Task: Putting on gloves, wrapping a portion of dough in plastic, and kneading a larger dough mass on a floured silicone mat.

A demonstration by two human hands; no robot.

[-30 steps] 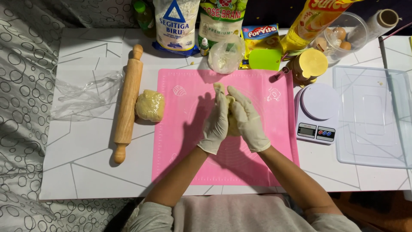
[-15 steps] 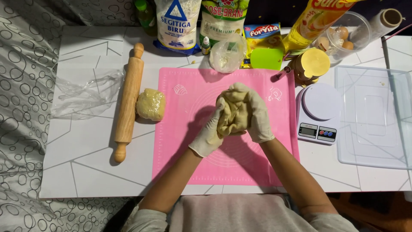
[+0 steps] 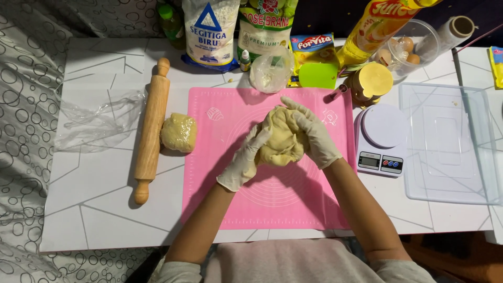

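Above the pink silicone baking mat [image 3: 272, 202], in the head view: pale yellow dough lump [image 3: 280, 137] cupped between gloved left hand [image 3: 245, 161] and gloved right hand [image 3: 313, 135], both wrapped close. Soft dough likely to sag, tear or stick to gloves. Nearby, crowding the white tabletop [image 3: 99, 209]: wooden rolling pin [image 3: 151, 131], smaller dough ball [image 3: 179, 132], white kitchen scale [image 3: 381, 139], clear plastic tray [image 3: 449, 144].

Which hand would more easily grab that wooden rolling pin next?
Probably the left hand. The rolling pin lies off the pink mat on that hand's side, while the right hand cups the dough farther away.
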